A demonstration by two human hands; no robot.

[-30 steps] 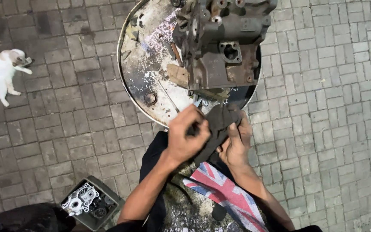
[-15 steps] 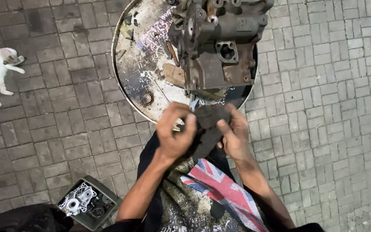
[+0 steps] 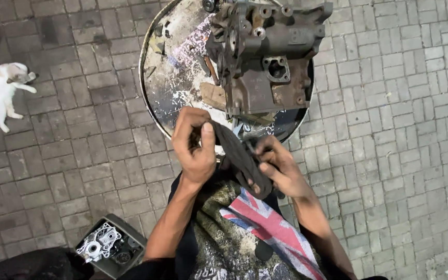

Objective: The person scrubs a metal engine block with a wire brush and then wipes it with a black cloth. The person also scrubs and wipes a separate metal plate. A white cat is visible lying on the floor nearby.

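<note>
Both hands grip a dark greasy rag [image 3: 239,155] held just below a rusty engine casting [image 3: 265,62] standing on a paint-spattered drum top [image 3: 174,78]; the left hand [image 3: 195,148] has fingers curled closed around one end, the right hand [image 3: 281,168] pinches the other

A dark, grimy rag [image 3: 242,155] hangs stretched and crumpled just below the drum's near rim.

A round metal drum top [image 3: 168,88], dirty and splashed with white paint, holds a big rusty engine part [image 3: 265,62]. The brick floor [image 3: 400,129] holds a white cat [image 3: 3,93] and a small box of parts [image 3: 111,247].
</note>
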